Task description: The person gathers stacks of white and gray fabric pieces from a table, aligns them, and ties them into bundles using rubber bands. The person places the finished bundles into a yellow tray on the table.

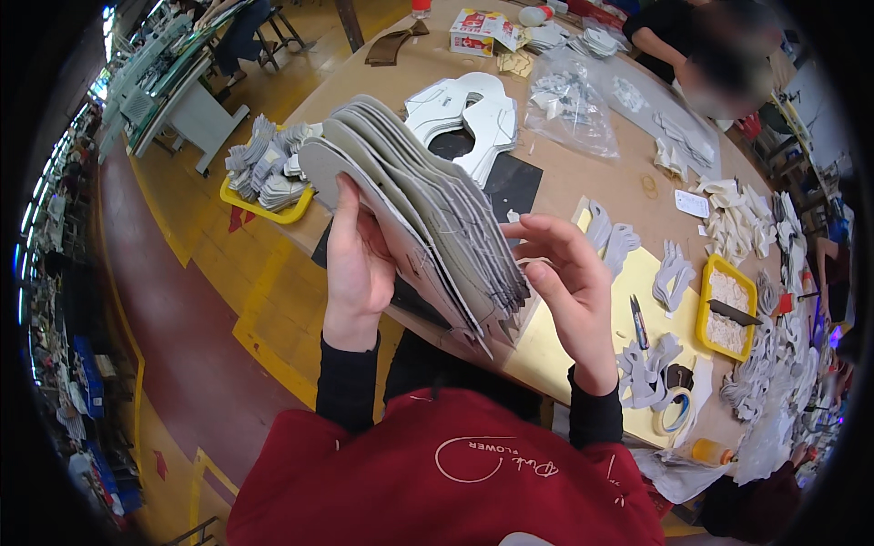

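Observation:
A thick stack of grey shoe-shaped cut pieces (428, 196) is held up tilted over the near table edge, its layers fanned apart and loose threads along the lower right edges. My left hand (359, 259) grips it from the left, thumb on the outermost piece and fingers hidden behind. At the stack's right edge is my right hand (569, 282), its fingers bent and apart, the fingertips close to the layers; I cannot tell whether they touch. Behind the stack lie white shoe-upper pieces (466, 114) on a black sheet (519, 187).
A yellow basket (228, 196) of grey pieces stands left. On the table's right are thread snips (638, 320), a tape roll (672, 409), grey cutouts (674, 273) and a yellow tray (751, 318). A plastic bag (572, 105) lies farther back, near another person (674, 45).

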Motion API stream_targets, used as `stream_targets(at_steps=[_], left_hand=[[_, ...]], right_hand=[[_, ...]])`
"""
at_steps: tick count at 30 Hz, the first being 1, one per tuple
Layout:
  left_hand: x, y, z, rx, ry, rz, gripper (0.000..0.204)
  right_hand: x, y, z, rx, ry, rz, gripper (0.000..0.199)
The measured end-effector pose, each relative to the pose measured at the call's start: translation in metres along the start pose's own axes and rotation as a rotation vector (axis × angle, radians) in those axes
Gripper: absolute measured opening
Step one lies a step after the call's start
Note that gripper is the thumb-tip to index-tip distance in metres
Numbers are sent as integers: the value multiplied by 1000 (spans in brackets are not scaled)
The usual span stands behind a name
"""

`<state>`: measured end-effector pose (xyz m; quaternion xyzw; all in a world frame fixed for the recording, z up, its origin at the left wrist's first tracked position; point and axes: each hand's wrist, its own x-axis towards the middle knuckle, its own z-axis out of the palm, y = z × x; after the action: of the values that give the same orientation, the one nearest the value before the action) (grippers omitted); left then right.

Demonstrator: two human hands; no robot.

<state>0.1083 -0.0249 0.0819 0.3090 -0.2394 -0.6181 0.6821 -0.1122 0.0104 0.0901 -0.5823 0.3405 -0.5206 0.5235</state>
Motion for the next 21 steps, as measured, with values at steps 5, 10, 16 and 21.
stream_targets(at_steps=[5,10,16,21], left_hand=[[2,6,-7,-5,17,-31,52],[3,8,-12,-34,13,9,50],[0,10,-17,-93,-118,21,46],[0,14,-22,-107,-262,-4,46]], right_hand=[[-2,0,4,7,-27,75,41],[-3,3,9,-49,-29,89,38],[-2,9,9,-559,-12,-327,20],[-3,-5,18,-445,19,-267,18]])
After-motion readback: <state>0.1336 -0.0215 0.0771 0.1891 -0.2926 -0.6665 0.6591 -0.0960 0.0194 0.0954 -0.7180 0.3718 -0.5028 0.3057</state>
